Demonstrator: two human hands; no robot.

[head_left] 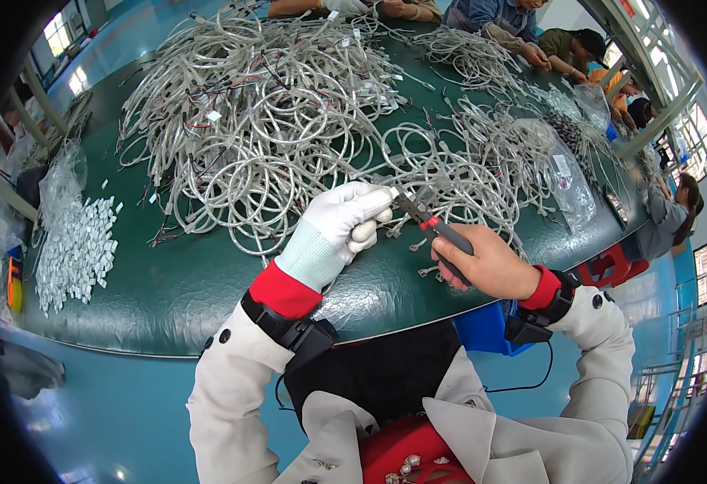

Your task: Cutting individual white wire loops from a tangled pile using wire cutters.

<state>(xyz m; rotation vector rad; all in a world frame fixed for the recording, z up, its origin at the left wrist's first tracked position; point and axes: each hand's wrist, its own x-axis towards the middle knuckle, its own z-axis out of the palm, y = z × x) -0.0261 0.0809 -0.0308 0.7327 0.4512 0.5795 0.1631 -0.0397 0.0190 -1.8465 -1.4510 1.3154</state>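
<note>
My left hand point(341, 222), in a white glove, is closed in a pinch near the front of the table. A small pale end piece shows at its fingertips, probably part of a cable, though most of it is hidden. My bare right hand point(490, 262) grips a pair of pliers point(438, 226) with dark handles and red accents. The jaws of the pliers reach up to the left fingertips, beside the pinched piece. Just beyond both hands lie coiled clear-sheathed cables point(426, 165) with small connectors at their ends.
A large heap of cables point(248, 121) covers the back of the green table point(160, 298). Many small white pieces point(75, 254) lie at the left. A clear plastic bag point(571, 189) rests at the right, and a blue bin point(486, 329) stands below the edge. Other people sit at the far side.
</note>
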